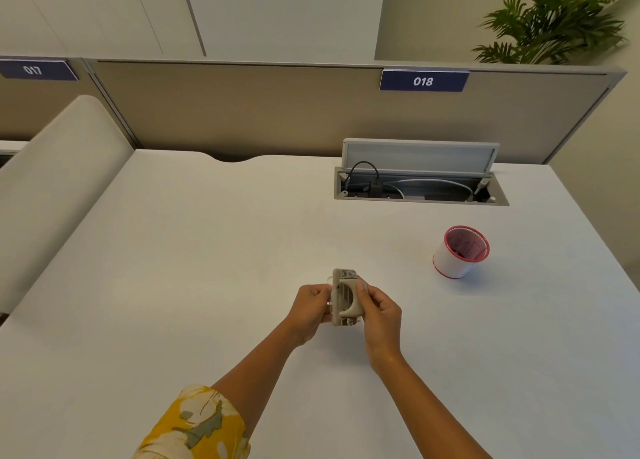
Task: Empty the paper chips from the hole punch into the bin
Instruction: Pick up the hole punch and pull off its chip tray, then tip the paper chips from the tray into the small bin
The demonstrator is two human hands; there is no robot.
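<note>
Hands gripping hole punch, red-rimmed bin well apart, contents unclear

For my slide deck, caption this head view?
Both hands, left hand and right hand, hold the hole punch above the desk, bin nearby.

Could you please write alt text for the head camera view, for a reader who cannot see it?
Two hands, left hand and right hand, hold a small beige hole punch above a white desk. A white bin with a red rim stands apart to the right, below an open cable tray.
</note>
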